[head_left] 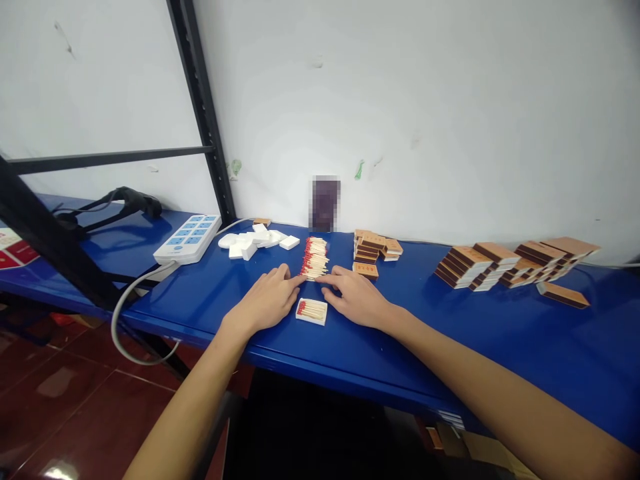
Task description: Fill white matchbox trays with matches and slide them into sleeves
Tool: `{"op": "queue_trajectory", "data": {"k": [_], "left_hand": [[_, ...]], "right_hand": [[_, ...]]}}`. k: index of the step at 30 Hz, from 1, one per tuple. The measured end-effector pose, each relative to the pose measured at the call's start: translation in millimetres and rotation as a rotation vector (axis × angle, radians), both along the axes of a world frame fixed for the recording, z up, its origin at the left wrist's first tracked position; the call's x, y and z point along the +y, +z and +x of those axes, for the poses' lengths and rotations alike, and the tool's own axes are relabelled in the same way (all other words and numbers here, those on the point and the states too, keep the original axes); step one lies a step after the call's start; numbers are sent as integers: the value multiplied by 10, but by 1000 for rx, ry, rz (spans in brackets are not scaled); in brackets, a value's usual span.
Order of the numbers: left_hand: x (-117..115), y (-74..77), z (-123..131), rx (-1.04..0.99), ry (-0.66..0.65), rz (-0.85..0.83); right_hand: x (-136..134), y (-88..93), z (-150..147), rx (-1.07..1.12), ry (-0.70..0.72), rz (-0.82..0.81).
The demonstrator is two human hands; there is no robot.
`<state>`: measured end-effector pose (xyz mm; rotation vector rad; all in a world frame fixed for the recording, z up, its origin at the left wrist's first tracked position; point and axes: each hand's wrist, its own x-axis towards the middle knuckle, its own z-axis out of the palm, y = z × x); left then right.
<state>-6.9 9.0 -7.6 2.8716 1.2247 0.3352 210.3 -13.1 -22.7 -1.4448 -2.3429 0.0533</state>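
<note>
A pile of red-tipped matches (315, 257) lies on the blue table in front of me, red heads to the left. My left hand (265, 297) reaches to the pile's near left side, its index fingertip at the match heads. From the other side, my right hand (357, 297) has its index fingertip at the bare stick ends. Both hands have the index finger stretched out and the thumb apart from it; the other fingers are partly hidden. Just below the fingertips sits a small white matchbox tray (324, 321) with several matches (311, 309) lying in it.
White empty trays (249, 245) are heaped left of the pile, near a power strip (188, 239). Brown matchboxes (369, 248) stand to the right, with larger stacks (470, 265) farther right. A black metal post (203, 107) rises at the left. A wall closes off the back.
</note>
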Motion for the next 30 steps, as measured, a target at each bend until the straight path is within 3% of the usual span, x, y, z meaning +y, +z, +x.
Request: {"op": "queue_trajectory", "data": {"k": [25,30], "left_hand": [[7,2,5,-17,-7,-7],[3,18,2,-34,-11,-23]], "right_hand": [[24,38,16,177,61,-42],[36,28,23,199,13,-19]]}}
